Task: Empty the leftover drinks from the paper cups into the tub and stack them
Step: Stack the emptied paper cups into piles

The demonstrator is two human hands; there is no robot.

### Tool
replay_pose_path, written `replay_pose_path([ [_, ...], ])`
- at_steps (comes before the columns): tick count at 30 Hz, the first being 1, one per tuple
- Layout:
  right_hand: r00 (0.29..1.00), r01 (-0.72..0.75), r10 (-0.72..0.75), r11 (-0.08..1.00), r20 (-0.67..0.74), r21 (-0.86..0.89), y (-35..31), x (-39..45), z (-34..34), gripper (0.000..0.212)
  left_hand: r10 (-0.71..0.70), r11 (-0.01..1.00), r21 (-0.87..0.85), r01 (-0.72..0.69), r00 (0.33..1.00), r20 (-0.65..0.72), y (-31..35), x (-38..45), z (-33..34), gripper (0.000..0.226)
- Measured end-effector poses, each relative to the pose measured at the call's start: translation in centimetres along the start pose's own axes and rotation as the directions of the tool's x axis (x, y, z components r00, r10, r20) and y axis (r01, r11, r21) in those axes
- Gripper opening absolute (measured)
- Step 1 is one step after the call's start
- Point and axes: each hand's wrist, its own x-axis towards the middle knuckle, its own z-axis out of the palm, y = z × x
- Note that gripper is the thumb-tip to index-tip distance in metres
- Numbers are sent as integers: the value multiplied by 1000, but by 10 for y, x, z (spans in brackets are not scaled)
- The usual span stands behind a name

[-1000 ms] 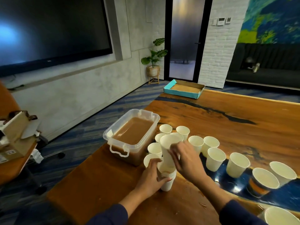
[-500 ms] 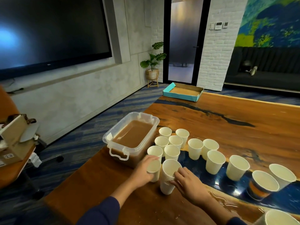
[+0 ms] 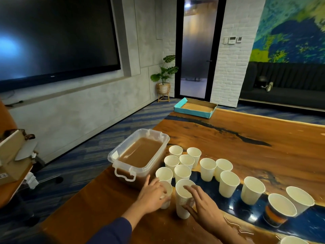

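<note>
A clear plastic tub point(image 3: 154, 136) holding brown liquid stands at the table's left edge. Just right of it, several white paper cups point(image 3: 228, 183) stand upright in a loose cluster and a row running right. A stack of nested cups point(image 3: 182, 205) stands near the front. My right hand point(image 3: 204, 206) is around the stack, fingers spread along its rim and side. My left hand point(image 3: 152, 195) grips a single white cup point(image 3: 167, 192) that stands just left of the stack, near the tub's front corner.
A teal cardboard tray point(image 3: 193, 110) lies at the table's far end. One cup with a dark printed sleeve point(image 3: 277, 211) stands in the row at right. A wet spill point(image 3: 233, 226) glistens on the wood by my right wrist. A second table with boxes point(image 3: 12, 159) is at left.
My right hand pushed a cup down onto the stack, then loosened and spread beside it. My left hand left the stack and took hold of the single cup beside it.
</note>
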Motion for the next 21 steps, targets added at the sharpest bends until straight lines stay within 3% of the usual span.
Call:
replay_pose_path([
  [5,988,-130,146,968,-59,216,-7,0,0,91,4,998,69,-4,1000,-2,-7,-11,6,39],
  [8,976,-180,215,906,-49,384,-7,1,6,110,-28,1000,7,30,990,-139,-7,-13,2,41],
  [11,975,-199,223,830,17,521,-9,1,10,114,-43,995,-99,14,954,-296,-2,-14,-19,56],
  [13,976,-206,210,810,56,549,-13,1,11,109,-40,984,-172,-52,869,-493,0,-14,-30,62],
  [15,970,-234,231,801,77,551,-15,2,13,104,-37,968,-194,-156,681,-732,2,-12,-37,47],
  [17,961,-261,265,791,74,554,-15,2,15,98,-14,954,-180,-239,566,-825,12,-11,-47,39],
  [19,954,-283,292,787,72,548,-13,2,17,94,34,944,-153,-293,548,-836,26,-13,-56,40],
  [21,948,-297,311,774,73,559,-11,1,20,91,130,943,-80,-324,576,-807,36,-13,-52,46],
])
